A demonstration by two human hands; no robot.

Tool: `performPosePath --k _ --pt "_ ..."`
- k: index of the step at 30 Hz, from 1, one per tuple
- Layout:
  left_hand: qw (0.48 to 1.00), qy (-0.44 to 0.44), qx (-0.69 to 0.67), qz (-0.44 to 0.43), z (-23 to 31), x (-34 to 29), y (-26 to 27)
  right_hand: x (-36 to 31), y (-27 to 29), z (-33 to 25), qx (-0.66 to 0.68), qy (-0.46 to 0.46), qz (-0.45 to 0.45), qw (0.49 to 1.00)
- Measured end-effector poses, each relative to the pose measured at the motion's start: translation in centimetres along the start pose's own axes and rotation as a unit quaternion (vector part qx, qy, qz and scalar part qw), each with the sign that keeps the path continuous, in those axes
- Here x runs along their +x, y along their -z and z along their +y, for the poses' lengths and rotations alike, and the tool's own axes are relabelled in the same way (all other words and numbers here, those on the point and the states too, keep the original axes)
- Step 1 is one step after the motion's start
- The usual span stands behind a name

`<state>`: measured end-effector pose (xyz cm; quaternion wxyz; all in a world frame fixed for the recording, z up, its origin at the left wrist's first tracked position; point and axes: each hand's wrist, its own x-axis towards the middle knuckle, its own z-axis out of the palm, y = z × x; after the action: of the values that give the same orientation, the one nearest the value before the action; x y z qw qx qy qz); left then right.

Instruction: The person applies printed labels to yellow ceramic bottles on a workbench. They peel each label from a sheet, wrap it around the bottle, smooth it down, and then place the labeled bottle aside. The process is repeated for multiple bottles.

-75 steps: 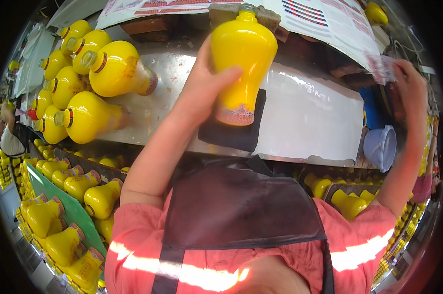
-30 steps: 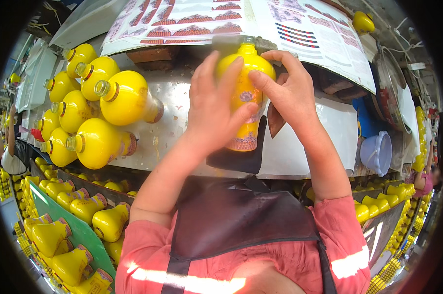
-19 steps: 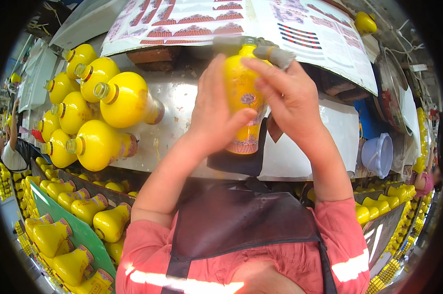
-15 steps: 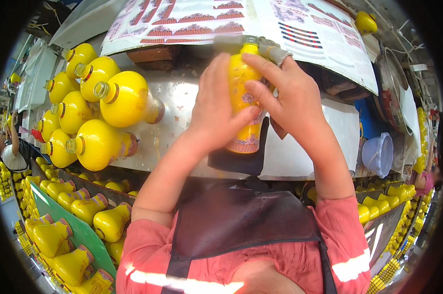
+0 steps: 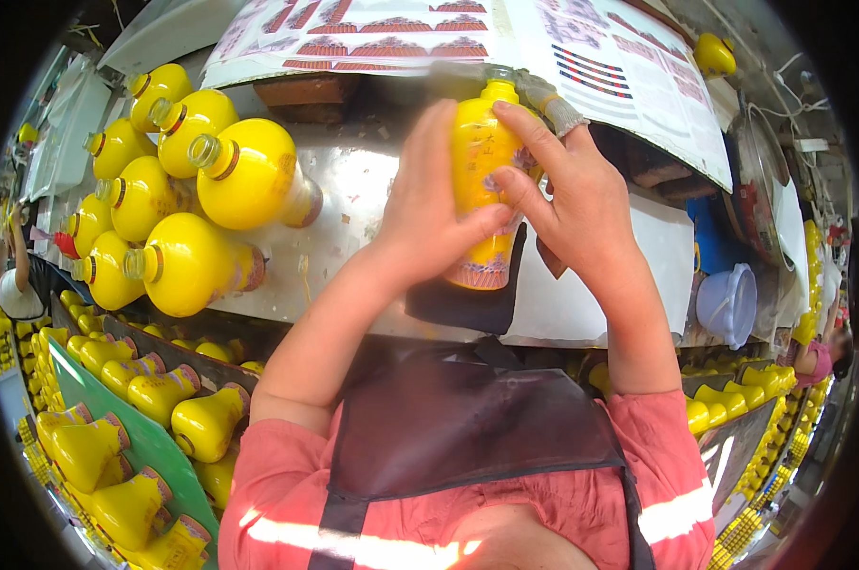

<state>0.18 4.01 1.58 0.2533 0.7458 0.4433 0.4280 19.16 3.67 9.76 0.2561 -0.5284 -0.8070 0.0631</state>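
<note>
A glossy yellow bottle (image 5: 477,142) with dark lettering and a purple floral pattern stands between my two hands, its clear glass neck pointing away from me. My left hand (image 5: 420,204) presses along its left side, fingers long and blurred, thumb across the front. From the right, my right hand (image 5: 581,195) grips it with thumb and forefinger on the decorated face. Grey knit covering (image 5: 562,112) wraps other fingers of that hand, partly behind the bottle. Beneath the bottle's base lies a dark cloth (image 5: 458,309).
Several yellow round-bellied bottles (image 5: 249,176) lie grouped on the metal table at left. Printed pattern sheets (image 5: 391,38) rest on a raised board ahead. White paper (image 5: 600,304) and a small pale bucket (image 5: 728,304) are at right. More yellow bottles (image 5: 206,423) fill racks below.
The whole view has shifted slightly. Both hands keep nearly the same hold on the bottle, and my left hand's fingers look more blurred by motion.
</note>
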Motion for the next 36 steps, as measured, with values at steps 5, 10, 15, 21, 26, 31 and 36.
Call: performPosePath --k 5,10,15,21,26,31,36 --pt "0.999 0.001 -0.054 -0.003 -0.6 0.0 0.1 -0.4 -0.1 0.3 0.014 -0.027 -0.025 0.999" --pt "0.951 0.076 -0.301 0.000 -2.0 -1.3 -0.2 -1.7 -0.7 1.9 0.224 -0.145 0.011 0.964" --pt "0.960 0.082 -0.267 -0.022 -2.5 -2.6 -0.7 -4.2 -2.8 2.6 0.325 -0.191 -0.058 0.924" --pt "0.893 0.112 -0.435 -0.022 -1.8 -2.9 -0.1 -5.3 -4.0 3.1 0.432 -0.213 -0.043 0.875" --pt "0.915 0.123 -0.382 -0.037 -0.7 -3.2 -0.2 -5.5 -4.0 2.4 0.407 -0.222 -0.059 0.884" --pt "0.943 0.082 -0.321 0.004 -1.3 -2.1 -0.1 -5.7 -4.0 1.7 0.422 -0.228 -0.033 0.877" --pt "0.923 0.114 -0.366 -0.045 -1.4 -0.6 -0.4 -5.6 -4.3 1.4 0.396 -0.218 -0.033 0.892"
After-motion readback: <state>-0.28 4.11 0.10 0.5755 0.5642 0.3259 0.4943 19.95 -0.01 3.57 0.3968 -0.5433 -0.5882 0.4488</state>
